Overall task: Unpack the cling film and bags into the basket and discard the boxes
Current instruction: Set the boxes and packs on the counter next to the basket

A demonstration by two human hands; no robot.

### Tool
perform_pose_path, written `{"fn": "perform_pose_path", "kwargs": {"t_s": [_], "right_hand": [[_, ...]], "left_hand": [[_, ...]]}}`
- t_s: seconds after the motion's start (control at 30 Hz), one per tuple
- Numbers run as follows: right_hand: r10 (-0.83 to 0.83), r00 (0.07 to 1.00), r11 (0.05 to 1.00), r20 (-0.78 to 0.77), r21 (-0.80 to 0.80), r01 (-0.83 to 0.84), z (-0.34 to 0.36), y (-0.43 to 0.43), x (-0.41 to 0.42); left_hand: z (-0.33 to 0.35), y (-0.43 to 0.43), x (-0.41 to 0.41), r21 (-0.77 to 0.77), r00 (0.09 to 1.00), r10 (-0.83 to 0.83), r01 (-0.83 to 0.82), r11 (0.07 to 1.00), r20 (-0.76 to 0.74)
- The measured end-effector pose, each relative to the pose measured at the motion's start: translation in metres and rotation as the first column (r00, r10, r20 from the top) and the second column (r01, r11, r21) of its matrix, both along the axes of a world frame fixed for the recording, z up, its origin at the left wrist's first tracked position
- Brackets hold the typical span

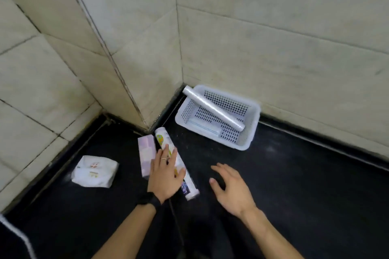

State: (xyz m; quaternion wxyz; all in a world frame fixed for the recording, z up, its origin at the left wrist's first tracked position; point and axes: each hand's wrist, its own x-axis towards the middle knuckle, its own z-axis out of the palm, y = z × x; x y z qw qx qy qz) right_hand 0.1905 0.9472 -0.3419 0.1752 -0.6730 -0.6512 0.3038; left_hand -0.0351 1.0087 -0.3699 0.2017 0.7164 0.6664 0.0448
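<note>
Bare forearms, no sleeves. Black band on left wrist [148,200]; thin ring on left hand [165,176] finger.

White basket [251,124]; black counter [294,174].

Soft, even light is falling from above; the dark counter [294,185] is swallowing shadows, the wall tiles [273,27] are bowing toward the frame edges, and slight blur is softening everything
</note>
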Motion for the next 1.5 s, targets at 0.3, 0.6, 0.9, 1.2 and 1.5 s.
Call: {"fn": "perform_pose_path", "kwargs": {"t_s": [0.3, 0.6, 0.9, 1.2, 1.5], "right_hand": [[-0.432, 0.899, 0.876, 0.076, 0.273, 0.398, 0.036, -0.227, 0.22], [-0.771, 0.612, 0.636, 0.175, 0.254, 0.729, 0.04, -0.429, 0.372], [-0.853, 0.453, 0.509, 0.26, 0.223, 0.831, 0.032, -0.493, 0.474], [-0.784, 0.485, 0.576, 0.386, 0.162, 0.801, 0.027, -0.478, 0.588], [-0.71, 0.592, 0.656, 0.381, 0.053, 0.753, -0.02, -0.44, 0.683]], "left_hand": [[0.042, -0.157, 0.272, 0.146, 0.847, -0.53, 0.53, 0.836, -0.041], [0.055, -0.3, 0.473, 0.163, 0.583, -0.812, 0.806, 0.57, -0.044], [0.044, -0.333, 0.596, 0.113, 0.433, -0.898, 0.899, 0.424, -0.075], [0.024, -0.317, 0.705, 0.075, 0.445, -0.893, 0.895, 0.44, -0.068], [-0.035, -0.307, 0.734, -0.121, 0.545, -0.835, 0.826, 0.55, -0.078]]}}
